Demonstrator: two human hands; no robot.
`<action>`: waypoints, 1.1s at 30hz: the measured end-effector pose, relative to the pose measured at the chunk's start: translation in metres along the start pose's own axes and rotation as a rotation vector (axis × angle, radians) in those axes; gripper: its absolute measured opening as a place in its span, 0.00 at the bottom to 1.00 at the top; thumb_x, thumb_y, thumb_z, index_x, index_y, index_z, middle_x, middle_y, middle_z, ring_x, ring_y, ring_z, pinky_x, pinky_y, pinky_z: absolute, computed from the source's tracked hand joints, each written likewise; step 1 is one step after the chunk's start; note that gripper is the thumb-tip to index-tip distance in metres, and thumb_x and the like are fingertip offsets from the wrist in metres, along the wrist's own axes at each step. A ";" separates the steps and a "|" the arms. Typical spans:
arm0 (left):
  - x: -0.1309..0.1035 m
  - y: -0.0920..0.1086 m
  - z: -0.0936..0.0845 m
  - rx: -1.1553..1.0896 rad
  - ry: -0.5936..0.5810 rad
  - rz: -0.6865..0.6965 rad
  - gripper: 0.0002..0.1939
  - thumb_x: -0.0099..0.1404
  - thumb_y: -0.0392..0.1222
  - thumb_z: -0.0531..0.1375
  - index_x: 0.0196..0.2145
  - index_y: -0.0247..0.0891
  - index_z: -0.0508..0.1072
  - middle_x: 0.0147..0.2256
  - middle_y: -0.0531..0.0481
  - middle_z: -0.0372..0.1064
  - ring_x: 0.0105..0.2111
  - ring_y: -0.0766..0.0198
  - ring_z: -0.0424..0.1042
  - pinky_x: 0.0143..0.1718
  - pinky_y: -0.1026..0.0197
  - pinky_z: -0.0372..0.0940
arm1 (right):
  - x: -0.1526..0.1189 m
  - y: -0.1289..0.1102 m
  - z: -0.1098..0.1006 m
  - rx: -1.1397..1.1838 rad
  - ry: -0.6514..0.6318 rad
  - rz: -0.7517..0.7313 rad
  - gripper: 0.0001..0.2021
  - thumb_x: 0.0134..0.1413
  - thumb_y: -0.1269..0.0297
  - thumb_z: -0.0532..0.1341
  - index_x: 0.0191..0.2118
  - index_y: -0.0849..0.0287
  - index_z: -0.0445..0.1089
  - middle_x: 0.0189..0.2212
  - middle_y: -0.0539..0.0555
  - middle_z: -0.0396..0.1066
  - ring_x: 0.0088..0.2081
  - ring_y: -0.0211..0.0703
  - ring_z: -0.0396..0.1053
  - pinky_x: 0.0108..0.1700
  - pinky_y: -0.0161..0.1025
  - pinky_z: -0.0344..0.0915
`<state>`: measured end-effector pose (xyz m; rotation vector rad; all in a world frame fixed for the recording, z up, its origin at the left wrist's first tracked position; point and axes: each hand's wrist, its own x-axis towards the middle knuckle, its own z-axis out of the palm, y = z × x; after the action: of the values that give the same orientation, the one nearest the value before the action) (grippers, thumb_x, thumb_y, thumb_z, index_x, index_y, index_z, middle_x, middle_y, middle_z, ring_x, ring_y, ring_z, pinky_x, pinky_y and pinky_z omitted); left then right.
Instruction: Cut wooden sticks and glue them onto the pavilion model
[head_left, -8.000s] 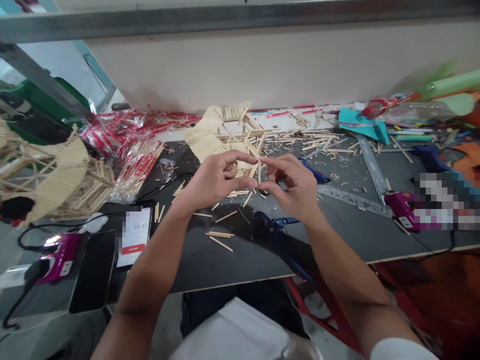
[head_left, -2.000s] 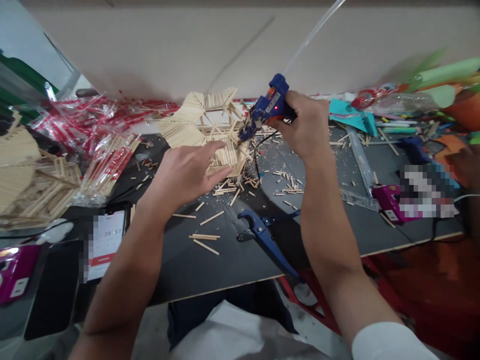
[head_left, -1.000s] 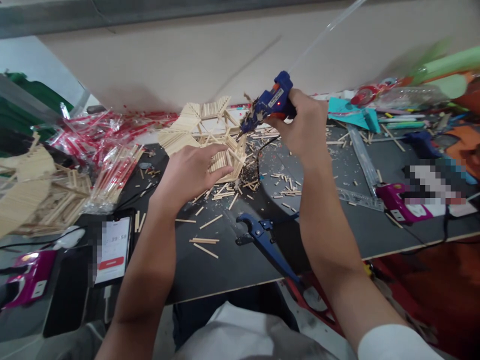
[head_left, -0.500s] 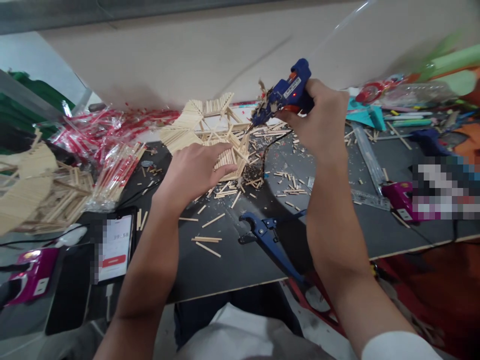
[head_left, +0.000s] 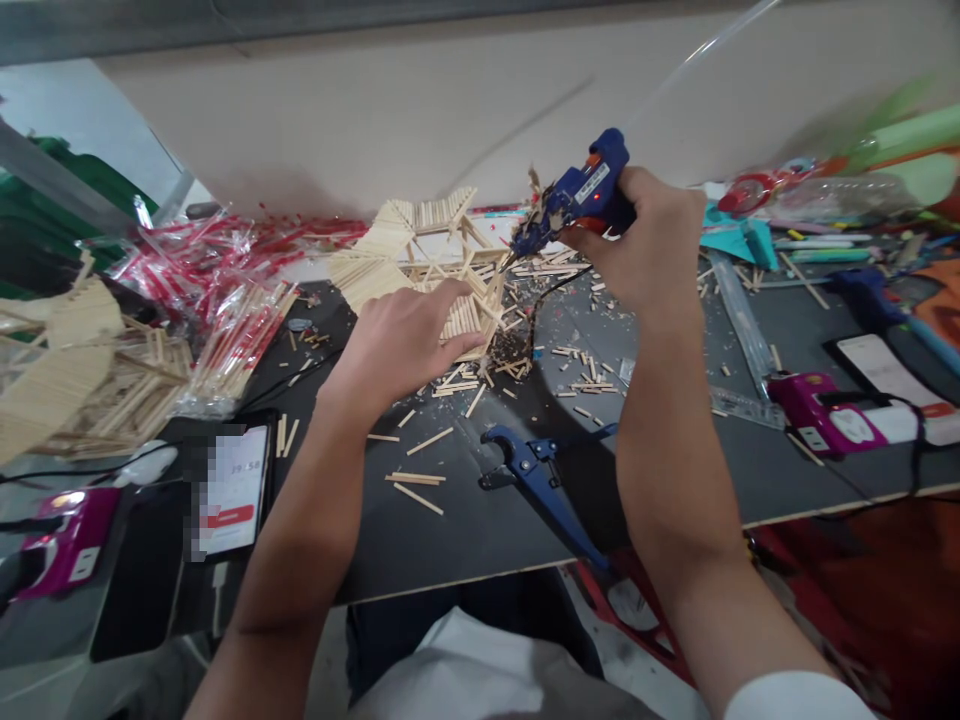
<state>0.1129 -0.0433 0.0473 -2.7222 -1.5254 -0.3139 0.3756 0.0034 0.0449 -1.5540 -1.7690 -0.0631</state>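
Note:
My right hand (head_left: 649, 240) is wrapped around a blue hot glue gun (head_left: 581, 195) crusted with dried glue and bits of wood. The gun's nozzle points down and left, at the right side of a wooden-stick model (head_left: 375, 262); whether it touches cannot be made out. My left hand (head_left: 409, 335) grips the front of this model, thumb at the near edge and fingers over the top. Rows of pale sticks form the model's flat panels, with an open lattice frame between them. Part of the model is hidden under my left hand.
Blue pipe cutters (head_left: 536, 475) and loose stick pieces (head_left: 416, 478) lie on the dark table. At left are another stick structure (head_left: 60, 350), bagged sticks (head_left: 240, 340) and a phone (head_left: 236, 490). Clear rulers (head_left: 739, 310) and a purple power adapter (head_left: 814, 410) lie at right.
The whole view has shifted slightly. Both hands keep their holds, and the glue gun's nozzle stays by the model's right side.

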 end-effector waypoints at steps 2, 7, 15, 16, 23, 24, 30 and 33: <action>0.000 0.000 0.001 0.007 0.012 0.015 0.27 0.70 0.61 0.56 0.58 0.42 0.70 0.29 0.47 0.75 0.36 0.52 0.76 0.39 0.57 0.64 | 0.000 0.000 0.000 0.001 -0.007 0.001 0.16 0.47 0.60 0.71 0.31 0.49 0.60 0.33 0.56 0.76 0.32 0.51 0.67 0.39 0.49 0.60; 0.000 0.004 0.000 0.019 -0.018 0.002 0.25 0.72 0.58 0.54 0.58 0.39 0.69 0.31 0.46 0.74 0.36 0.51 0.76 0.39 0.56 0.65 | -0.001 0.002 0.003 0.003 0.006 -0.011 0.14 0.47 0.62 0.72 0.36 0.53 0.67 0.32 0.54 0.76 0.31 0.47 0.66 0.39 0.45 0.60; 0.000 0.006 -0.004 0.033 -0.058 -0.023 0.26 0.72 0.57 0.53 0.59 0.41 0.68 0.32 0.46 0.75 0.38 0.50 0.76 0.41 0.54 0.65 | -0.001 0.005 0.004 -0.026 0.006 -0.013 0.13 0.48 0.59 0.72 0.38 0.54 0.72 0.32 0.51 0.75 0.32 0.45 0.67 0.40 0.43 0.62; 0.000 0.006 -0.003 0.035 -0.053 -0.023 0.26 0.71 0.57 0.53 0.59 0.41 0.68 0.32 0.46 0.75 0.38 0.50 0.76 0.41 0.54 0.65 | -0.001 0.005 0.004 -0.021 -0.002 -0.009 0.13 0.48 0.59 0.71 0.39 0.53 0.72 0.32 0.51 0.75 0.32 0.46 0.68 0.41 0.44 0.62; 0.000 0.003 0.000 0.023 -0.038 -0.012 0.26 0.71 0.58 0.54 0.59 0.42 0.69 0.32 0.46 0.74 0.38 0.51 0.76 0.41 0.55 0.65 | 0.000 0.007 0.004 -0.080 -0.044 0.033 0.13 0.50 0.58 0.71 0.39 0.56 0.74 0.34 0.55 0.76 0.37 0.49 0.69 0.46 0.47 0.62; 0.000 0.003 0.001 0.022 -0.037 -0.012 0.26 0.71 0.58 0.54 0.59 0.41 0.69 0.32 0.46 0.75 0.38 0.50 0.76 0.41 0.55 0.65 | 0.000 0.008 0.004 -0.086 -0.039 0.042 0.14 0.49 0.59 0.72 0.39 0.57 0.74 0.34 0.54 0.76 0.36 0.48 0.69 0.44 0.45 0.62; 0.001 0.000 -0.001 -0.001 -0.051 -0.018 0.30 0.69 0.59 0.57 0.62 0.39 0.66 0.35 0.45 0.76 0.41 0.49 0.77 0.42 0.54 0.66 | 0.001 0.020 -0.002 -0.077 0.110 0.105 0.15 0.44 0.61 0.73 0.38 0.62 0.77 0.27 0.50 0.71 0.28 0.38 0.59 0.33 0.38 0.56; 0.001 -0.002 -0.001 -0.030 -0.050 -0.007 0.28 0.70 0.58 0.57 0.60 0.41 0.68 0.36 0.46 0.77 0.41 0.50 0.77 0.43 0.55 0.65 | 0.001 0.023 -0.006 -0.068 0.114 0.126 0.13 0.44 0.61 0.72 0.36 0.60 0.76 0.27 0.50 0.71 0.28 0.39 0.58 0.33 0.38 0.56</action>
<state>0.1111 -0.0417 0.0482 -2.7689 -1.5548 -0.2731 0.3980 0.0070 0.0395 -1.6738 -1.5923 -0.1482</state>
